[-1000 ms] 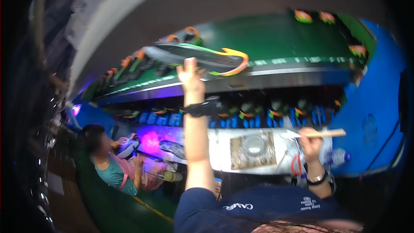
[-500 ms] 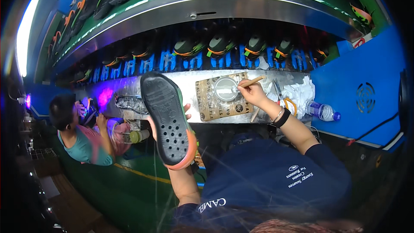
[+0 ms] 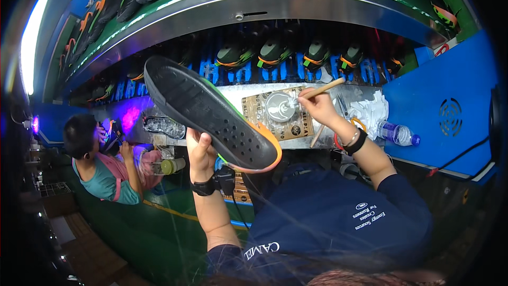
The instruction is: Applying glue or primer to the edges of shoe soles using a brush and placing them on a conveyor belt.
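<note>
My left hand (image 3: 201, 153) is closed on the edge of a shoe sole (image 3: 206, 108), its thumb showing beside the heel half. This sole is black with an orange and green rim, and its holed face is turned toward me, slanting from upper left to lower right. In my right hand (image 3: 319, 107) is a brush with a wooden handle (image 3: 329, 87), pinched between the fingers. Its tip is at the right side of a round bowl (image 3: 267, 101) of pale liquid; my fingers partly hide the tip. The bowl stands on printed brown cardboard (image 3: 255, 128).
Behind the bench, shoes (image 3: 272, 53) sit in a row on blue holders under a metal hood (image 3: 296, 8). Scissors (image 3: 343, 105), white rags (image 3: 370, 108) and a plastic bottle (image 3: 399, 134) lie right. Another black sole (image 3: 161, 126) lies left, near a seated co-worker (image 3: 106, 169).
The sole has turned from nearly upright to a diagonal slant, bringing my left thumb and wrist into sight. The brush handle has tipped up more steeply, while my right hand stays by the bowl.
</note>
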A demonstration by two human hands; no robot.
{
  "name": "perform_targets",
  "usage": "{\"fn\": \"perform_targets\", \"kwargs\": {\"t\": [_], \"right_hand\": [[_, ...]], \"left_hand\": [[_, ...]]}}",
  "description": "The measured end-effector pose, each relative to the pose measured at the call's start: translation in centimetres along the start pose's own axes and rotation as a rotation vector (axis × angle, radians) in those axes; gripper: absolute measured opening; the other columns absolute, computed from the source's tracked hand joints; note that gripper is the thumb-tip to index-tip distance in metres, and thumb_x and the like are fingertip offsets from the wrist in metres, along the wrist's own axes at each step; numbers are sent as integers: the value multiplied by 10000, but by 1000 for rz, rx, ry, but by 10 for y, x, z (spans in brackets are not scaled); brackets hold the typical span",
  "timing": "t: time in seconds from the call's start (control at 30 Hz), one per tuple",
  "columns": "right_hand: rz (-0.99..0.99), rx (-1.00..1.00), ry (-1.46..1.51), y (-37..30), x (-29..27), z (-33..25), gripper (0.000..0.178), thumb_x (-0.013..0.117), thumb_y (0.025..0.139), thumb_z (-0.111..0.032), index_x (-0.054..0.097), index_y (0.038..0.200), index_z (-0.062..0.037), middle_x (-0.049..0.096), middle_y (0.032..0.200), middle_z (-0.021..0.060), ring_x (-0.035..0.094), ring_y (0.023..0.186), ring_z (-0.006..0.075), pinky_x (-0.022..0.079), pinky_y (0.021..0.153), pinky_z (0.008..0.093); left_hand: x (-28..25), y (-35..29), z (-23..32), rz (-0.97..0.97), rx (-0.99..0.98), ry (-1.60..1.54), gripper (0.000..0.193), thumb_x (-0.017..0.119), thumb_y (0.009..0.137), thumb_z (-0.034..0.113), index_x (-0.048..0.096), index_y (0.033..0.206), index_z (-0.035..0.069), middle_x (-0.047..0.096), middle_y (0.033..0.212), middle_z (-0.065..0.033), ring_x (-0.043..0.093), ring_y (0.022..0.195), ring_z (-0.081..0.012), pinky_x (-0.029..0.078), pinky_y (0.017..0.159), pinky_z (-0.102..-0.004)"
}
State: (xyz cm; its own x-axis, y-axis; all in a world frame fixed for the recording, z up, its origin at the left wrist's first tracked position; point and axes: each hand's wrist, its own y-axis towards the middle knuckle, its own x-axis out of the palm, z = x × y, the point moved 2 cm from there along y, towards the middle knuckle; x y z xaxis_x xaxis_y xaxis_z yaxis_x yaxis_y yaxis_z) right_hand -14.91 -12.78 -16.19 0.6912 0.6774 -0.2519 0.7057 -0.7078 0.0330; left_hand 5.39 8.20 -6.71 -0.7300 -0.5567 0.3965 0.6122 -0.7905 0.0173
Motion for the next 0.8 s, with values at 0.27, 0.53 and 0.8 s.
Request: {"fn": "perform_targets", "kwargs": {"t": [0.27,0.53,0.8], "right_hand": [[-382,-118,268,-27,-25,-122,86,572,732,-6,563,815,11,569,740,61,524,663,98,409,568,202],[-255,-590,122,-11,-20,-140,91,587,704,15,561,791,14,571,691,99,530,580,149,406,504,235],[-293,-521,77,-20,-25,-131,83,578,710,10,560,791,8,559,636,74,502,504,120,384,456,229]], "left_hand": [[56,32,39,-319,138,261,643,742,614,122,389,1134,-11,508,1057,-100,502,964,-194,402,825,-310],[82,39,55,-446,62,326,623,733,612,77,388,1122,-16,538,996,-108,545,897,-191,444,778,-313],[89,39,74,-400,324,556,554,733,605,60,424,1057,-24,567,942,-109,579,807,-186,464,725,-286]]}}
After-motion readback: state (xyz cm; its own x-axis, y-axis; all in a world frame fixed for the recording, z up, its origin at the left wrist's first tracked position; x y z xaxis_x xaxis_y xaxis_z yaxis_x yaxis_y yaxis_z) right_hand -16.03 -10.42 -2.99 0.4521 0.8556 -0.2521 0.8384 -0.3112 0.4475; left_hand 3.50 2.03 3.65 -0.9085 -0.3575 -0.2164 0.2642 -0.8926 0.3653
